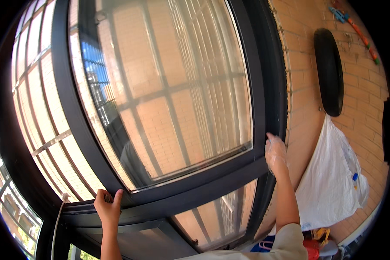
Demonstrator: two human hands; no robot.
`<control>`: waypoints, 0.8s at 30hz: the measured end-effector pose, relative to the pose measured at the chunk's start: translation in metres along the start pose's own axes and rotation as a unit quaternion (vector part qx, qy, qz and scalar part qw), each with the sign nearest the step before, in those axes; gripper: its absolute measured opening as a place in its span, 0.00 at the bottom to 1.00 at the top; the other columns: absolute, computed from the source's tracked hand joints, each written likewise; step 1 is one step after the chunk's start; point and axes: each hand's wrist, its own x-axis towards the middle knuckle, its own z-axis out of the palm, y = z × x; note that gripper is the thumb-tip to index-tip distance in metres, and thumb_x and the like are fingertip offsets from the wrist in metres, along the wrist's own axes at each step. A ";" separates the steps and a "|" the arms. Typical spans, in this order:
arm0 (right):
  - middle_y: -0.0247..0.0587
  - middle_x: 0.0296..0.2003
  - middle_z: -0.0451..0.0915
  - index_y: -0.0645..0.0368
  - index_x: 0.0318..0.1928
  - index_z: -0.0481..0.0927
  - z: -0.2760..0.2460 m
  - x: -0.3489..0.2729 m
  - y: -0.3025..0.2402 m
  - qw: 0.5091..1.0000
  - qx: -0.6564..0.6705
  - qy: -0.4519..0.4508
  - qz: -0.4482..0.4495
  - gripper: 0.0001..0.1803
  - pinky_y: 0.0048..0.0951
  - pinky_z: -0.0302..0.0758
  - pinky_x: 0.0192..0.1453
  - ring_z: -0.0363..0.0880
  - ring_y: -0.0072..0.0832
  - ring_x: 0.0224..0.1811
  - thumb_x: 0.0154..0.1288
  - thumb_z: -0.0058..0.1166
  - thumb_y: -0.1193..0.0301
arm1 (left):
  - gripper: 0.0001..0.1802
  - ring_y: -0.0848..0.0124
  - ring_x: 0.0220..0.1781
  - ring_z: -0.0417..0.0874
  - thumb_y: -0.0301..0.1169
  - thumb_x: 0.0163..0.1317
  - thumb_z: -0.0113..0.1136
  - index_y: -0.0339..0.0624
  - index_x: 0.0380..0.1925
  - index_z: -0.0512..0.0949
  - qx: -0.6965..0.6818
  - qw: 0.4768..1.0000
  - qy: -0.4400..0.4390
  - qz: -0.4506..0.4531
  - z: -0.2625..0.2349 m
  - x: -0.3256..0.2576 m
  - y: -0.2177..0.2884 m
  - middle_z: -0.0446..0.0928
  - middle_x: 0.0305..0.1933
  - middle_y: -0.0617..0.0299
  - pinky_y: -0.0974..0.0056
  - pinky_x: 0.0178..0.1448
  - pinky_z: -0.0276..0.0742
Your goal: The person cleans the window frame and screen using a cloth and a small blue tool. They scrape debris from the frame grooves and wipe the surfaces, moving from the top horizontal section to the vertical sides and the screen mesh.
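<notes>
Head: reflective, dark-framed window (169,95); left fingers (100,198) curl round its corner; right fingers (271,139): hold unclear.

No readable lettering here, folks; faint bluish marks (306,225) down at lower edge of white plastic sheet (329,182), too small, blurred.

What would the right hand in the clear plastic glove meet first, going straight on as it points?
The dark grey metal window frame, most likely; the right hand may already be touching it, though depth is unclear.
</notes>
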 end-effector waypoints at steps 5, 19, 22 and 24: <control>0.63 0.36 0.77 0.69 0.39 0.78 -0.005 0.010 -0.004 0.980 0.003 -0.200 0.000 0.12 0.44 0.73 0.49 0.75 0.55 0.43 0.59 0.46 0.74 | 0.22 0.63 0.19 0.65 0.34 0.44 0.76 0.39 0.19 0.67 0.021 0.997 0.040 0.058 -0.004 -0.012 -0.003 0.65 0.16 0.57 0.62 0.24 0.62; 0.58 0.42 0.76 0.68 0.48 0.74 -0.018 -0.029 -0.117 0.970 0.047 -0.237 -0.035 0.22 0.45 0.69 0.51 0.73 0.54 0.46 0.55 0.62 0.69 | 0.13 0.53 0.36 0.80 0.23 0.55 0.61 0.41 0.41 0.73 0.038 0.997 0.011 0.074 -0.038 -0.019 -0.020 0.75 0.43 0.54 0.57 0.37 0.76; 0.56 0.43 0.76 0.68 0.51 0.73 -0.005 -0.045 -0.142 0.964 0.051 -0.259 -0.033 0.25 0.43 0.68 0.52 0.72 0.51 0.47 0.55 0.64 0.68 | 0.20 0.51 0.39 0.81 0.22 0.55 0.60 0.44 0.49 0.72 0.068 0.994 -0.055 0.062 -0.049 -0.041 -0.019 0.70 0.58 0.53 0.56 0.39 0.79; 0.55 0.40 0.76 0.70 0.51 0.72 0.001 -0.054 -0.157 0.957 0.068 -0.276 -0.061 0.26 0.43 0.68 0.51 0.72 0.50 0.45 0.56 0.63 0.66 | 0.26 0.49 0.37 0.81 0.21 0.54 0.59 0.46 0.55 0.68 0.094 0.990 -0.102 0.041 -0.055 -0.052 -0.027 0.62 0.66 0.50 0.56 0.38 0.80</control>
